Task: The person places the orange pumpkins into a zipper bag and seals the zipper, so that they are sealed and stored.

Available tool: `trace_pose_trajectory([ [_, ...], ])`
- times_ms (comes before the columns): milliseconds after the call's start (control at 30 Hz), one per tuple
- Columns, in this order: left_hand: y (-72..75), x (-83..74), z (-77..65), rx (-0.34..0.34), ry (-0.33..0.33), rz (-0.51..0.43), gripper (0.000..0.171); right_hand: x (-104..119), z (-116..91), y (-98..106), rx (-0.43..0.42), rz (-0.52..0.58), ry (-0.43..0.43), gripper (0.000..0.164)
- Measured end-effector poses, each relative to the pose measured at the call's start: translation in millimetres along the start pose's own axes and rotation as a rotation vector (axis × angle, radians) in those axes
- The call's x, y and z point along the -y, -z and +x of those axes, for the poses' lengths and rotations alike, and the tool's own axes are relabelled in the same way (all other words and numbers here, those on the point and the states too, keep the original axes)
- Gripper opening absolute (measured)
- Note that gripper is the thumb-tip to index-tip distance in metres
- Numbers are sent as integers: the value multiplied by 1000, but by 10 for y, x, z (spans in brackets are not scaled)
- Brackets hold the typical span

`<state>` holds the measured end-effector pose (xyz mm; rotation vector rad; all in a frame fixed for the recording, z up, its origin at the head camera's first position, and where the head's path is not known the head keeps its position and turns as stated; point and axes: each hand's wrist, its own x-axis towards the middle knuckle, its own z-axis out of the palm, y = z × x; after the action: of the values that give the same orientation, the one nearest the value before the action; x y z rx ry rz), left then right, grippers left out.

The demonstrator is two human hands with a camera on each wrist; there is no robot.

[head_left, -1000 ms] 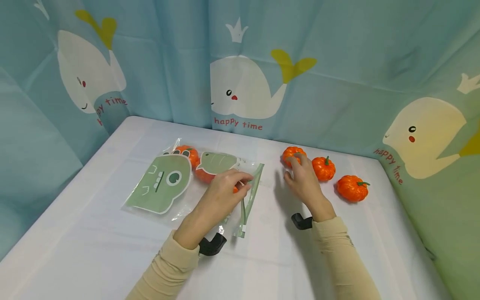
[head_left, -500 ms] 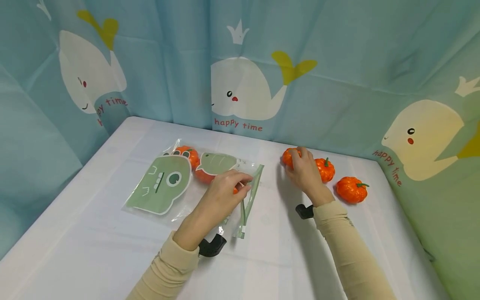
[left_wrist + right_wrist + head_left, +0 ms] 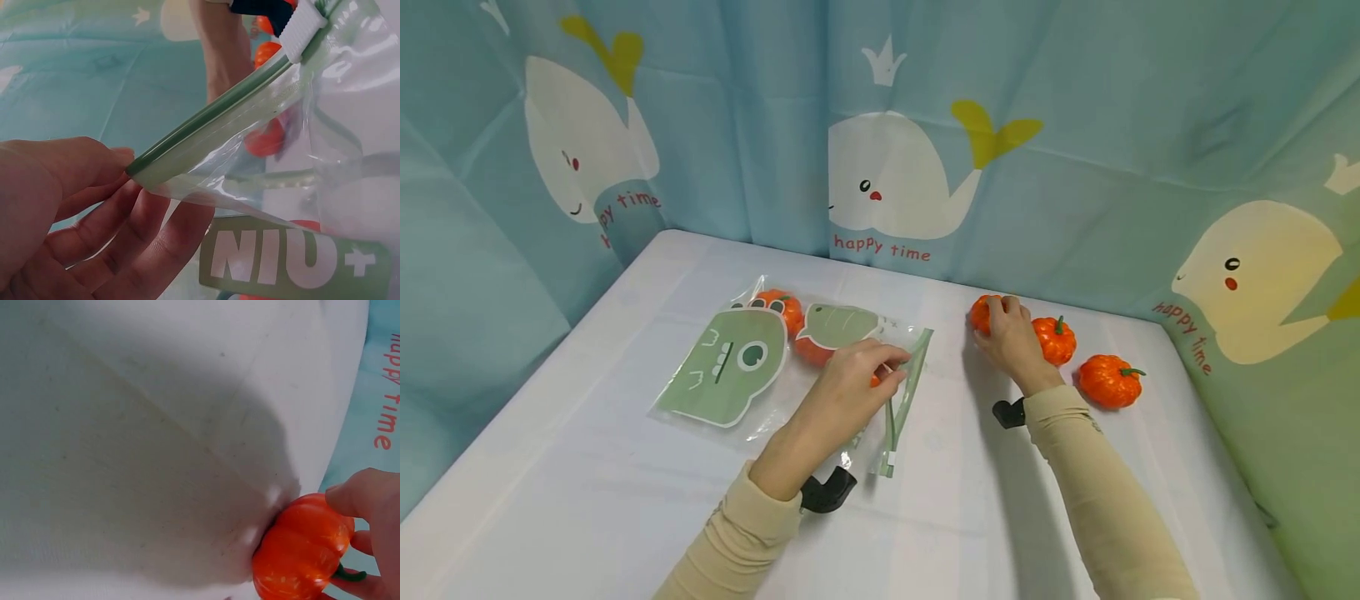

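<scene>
My left hand (image 3: 850,379) pinches the green zip edge of a clear plastic zip bag (image 3: 212,112) between thumb and fingers, lifting that side of its mouth. The bag has a green monster print and lies on the table with orange pumpkins inside, one pumpkin (image 3: 786,310) at its far end. At the back of the table my right hand (image 3: 1017,346) grips a small orange pumpkin (image 3: 303,550) with a green stem, thumb on one side and fingers around the other. In the head view that hand partly covers it.
Two more pumpkins stand right of my right hand, a near one (image 3: 1054,340) and a farther one (image 3: 1109,382). The white table (image 3: 925,533) meets a blue curtain (image 3: 760,158) with whale prints at its back edge. A black wrist mount (image 3: 827,490) shows at the left wrist.
My right hand has reached a little farther back and closed its fingers around the leftmost loose pumpkin. The left hand has kept its pinch on the bag's edge.
</scene>
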<state>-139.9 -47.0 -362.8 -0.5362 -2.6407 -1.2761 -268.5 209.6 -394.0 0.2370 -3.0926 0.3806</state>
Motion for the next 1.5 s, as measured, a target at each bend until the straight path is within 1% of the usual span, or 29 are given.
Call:
trace_pose_trajectory([
  [167, -2, 2, 1, 8, 12, 1, 20, -10, 18, -20, 9, -16, -8, 57],
  [367, 1, -5, 0, 15, 15, 4, 21, 2, 76, 8, 34, -55, -26, 61],
  [433, 4, -7, 0, 13, 13, 8, 21, 0, 96, 15, 35, -66, -30, 60],
  [533, 4, -8, 2, 12, 5, 9, 21, -15, 116, 12, 12, -70, -35, 57],
  [767, -7, 3, 13, 14, -9, 6, 21, -56, 122, -27, -66, -18, -41, 49],
  [933, -3, 3, 9, 11, -16, 0, 21, -83, 123, -53, -86, 15, -49, 48],
  [1100, -1, 2, 3, -1, -25, -2, 20, -94, 135, -71, -80, 41, -60, 49],
  [1367, -5, 22, 15, 20, -5, -2, 20, -87, 131, -59, -36, 104, -109, 51],
  [1500, -4, 24, 20, 16, -10, 0, 20, -87, 133, -62, -15, 128, -131, 51],
])
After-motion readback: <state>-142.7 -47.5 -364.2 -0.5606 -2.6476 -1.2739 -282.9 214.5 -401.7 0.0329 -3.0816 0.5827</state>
